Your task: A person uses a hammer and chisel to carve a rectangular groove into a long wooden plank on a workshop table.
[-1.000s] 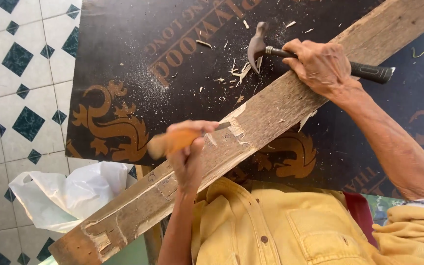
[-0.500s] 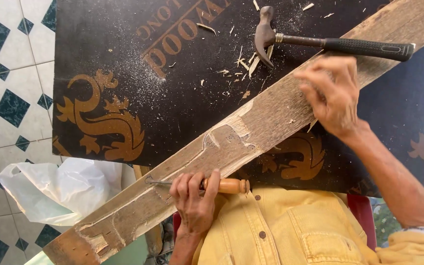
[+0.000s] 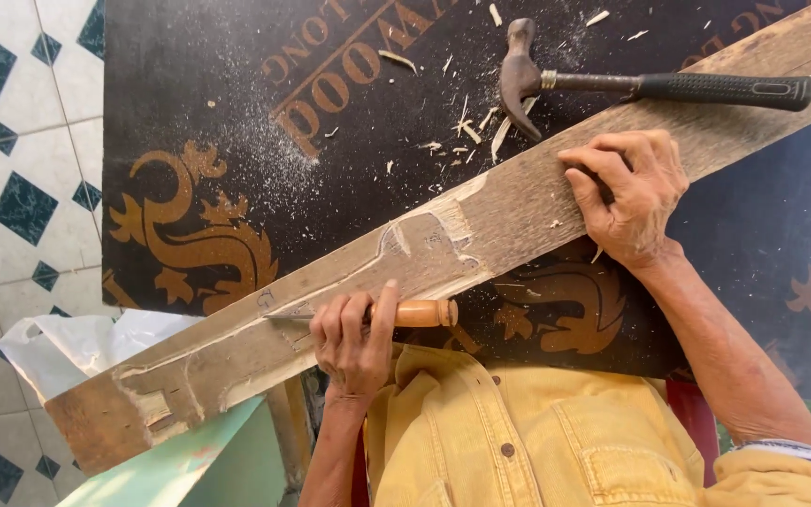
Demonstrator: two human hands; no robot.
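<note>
A long weathered wooden plank lies diagonally across a black board with gold ornament. Pale carved cuts show along the plank's near edge. My left hand grips a chisel with a wooden handle; its blade lies flat on the plank, pointing left. My right hand rests fingers-down on the plank, holding nothing. A claw hammer with a black grip lies on the board just beyond my right hand.
Wood chips and sawdust are scattered on the board near the hammer head. A white plastic bag sits at the lower left on a tiled floor with dark diamonds. A green surface lies beneath the plank's left end.
My right hand let go of the hammer, which now lies on the board, and came down onto the plank. My left hand turned the chisel flat against the plank's near edge.
</note>
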